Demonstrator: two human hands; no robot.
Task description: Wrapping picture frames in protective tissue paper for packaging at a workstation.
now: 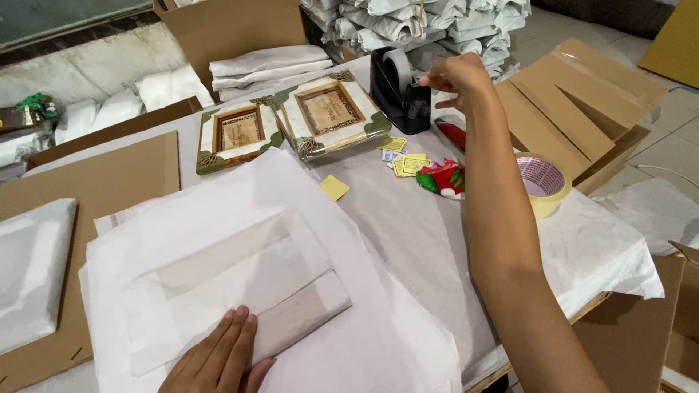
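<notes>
My left hand (218,356) lies flat on a frame wrapped in white tissue paper (240,291), pressing down the folded flap near the table's front. My right hand (457,78) reaches far across to the black tape dispenser (399,91), fingers pinched at its front cutting edge; I cannot see the tape itself between them. Loose sheets of white tissue (378,240) spread under the wrapped frame.
Two wooden frames with green corners (237,135) (331,113) lie beyond the paper. Yellow notes (408,164), a red-green item (443,178) and a tape roll (542,182) sit beside my right arm. Cardboard boxes (582,102) stand right, a cardboard sheet (95,182) left, wrapped bundles (415,25) behind.
</notes>
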